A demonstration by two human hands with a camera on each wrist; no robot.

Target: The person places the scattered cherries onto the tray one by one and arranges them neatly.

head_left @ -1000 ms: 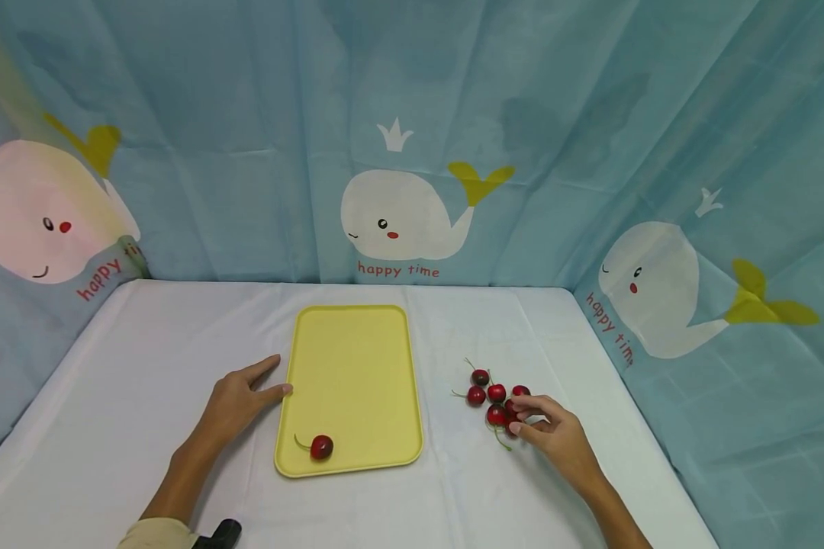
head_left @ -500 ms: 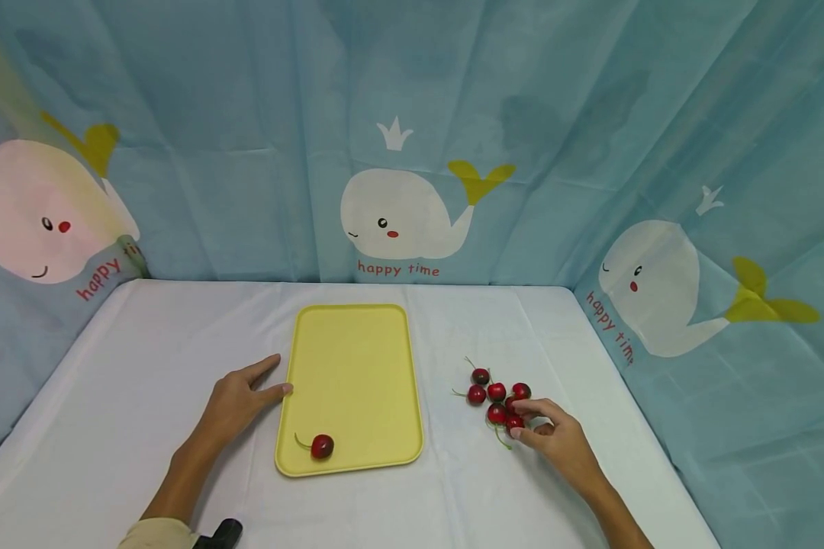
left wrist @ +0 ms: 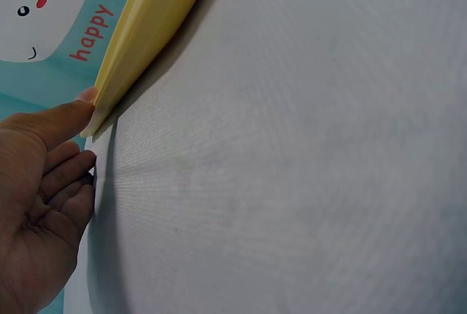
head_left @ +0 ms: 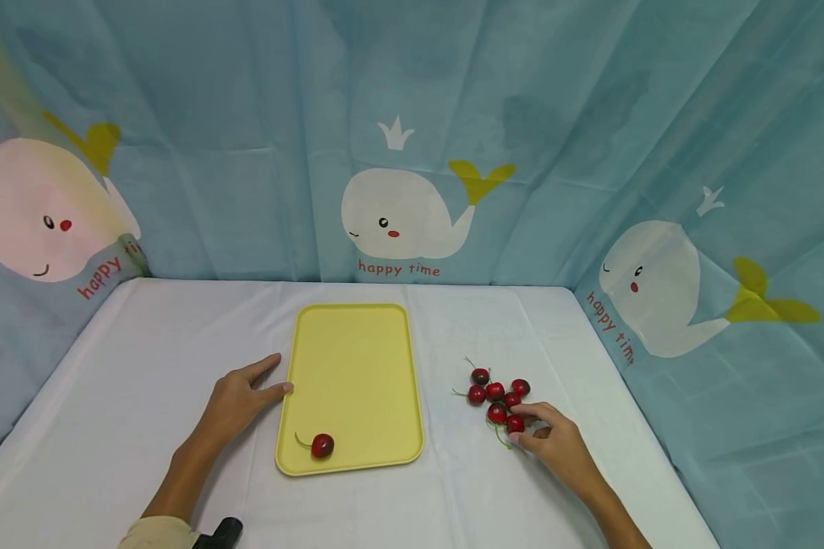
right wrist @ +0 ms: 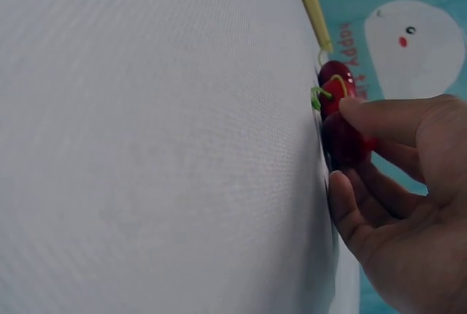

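A yellow tray point(head_left: 353, 366) lies on the white cloth, with one stemmed cherry point(head_left: 323, 446) near its front left corner. My left hand point(head_left: 236, 402) is at the tray's left side, thumb on the rim and the other fingers extended; the left wrist view has that thumb point(left wrist: 69, 118) against the tray edge. To the right of the tray sits a cluster of dark red cherries point(head_left: 495, 391). At its near right side my right hand point(head_left: 561, 448) pinches one cherry point(head_left: 514, 424) between thumb and index finger. The thumb covers part of that cherry point(right wrist: 344, 139) in the right wrist view.
A white cloth point(head_left: 158, 358) covers the table. Blue curtains point(head_left: 247, 152) printed with whales stand along the back and both sides. A black object point(head_left: 221, 534) shows by the left sleeve point(head_left: 158, 533) at the bottom edge.
My right thumb and index finger have shifted slightly toward the near cherry, leaving more of the far right cherries in view. My left hand and the tray stay where they were.
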